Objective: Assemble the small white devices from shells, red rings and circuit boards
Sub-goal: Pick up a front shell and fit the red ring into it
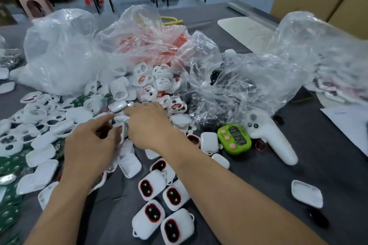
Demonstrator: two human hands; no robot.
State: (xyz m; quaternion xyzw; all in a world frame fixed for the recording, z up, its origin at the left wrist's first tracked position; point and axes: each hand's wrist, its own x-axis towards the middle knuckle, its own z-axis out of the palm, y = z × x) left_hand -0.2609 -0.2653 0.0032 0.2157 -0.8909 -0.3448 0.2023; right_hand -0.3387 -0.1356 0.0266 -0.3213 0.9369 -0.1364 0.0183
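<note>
gripping a small white plastic shell [123,132] in the curled left hand [89,145], stood on edge with its long axis roughly upright, at the near edge of the heap of loose white shells [159,83]. possibly carrying a red ring at the rim, too blurred to say. reaching in with the right hand [148,125], palm down, fingertips bent over the shell's top; cannot tell whether pinching or merely touching. for the board step, looking left: green circuit boards [8,167] spread well off to that side, nearer the occupied left hand. finished white devices with red oval rings [152,185] lined up by the right forearm.
</note>
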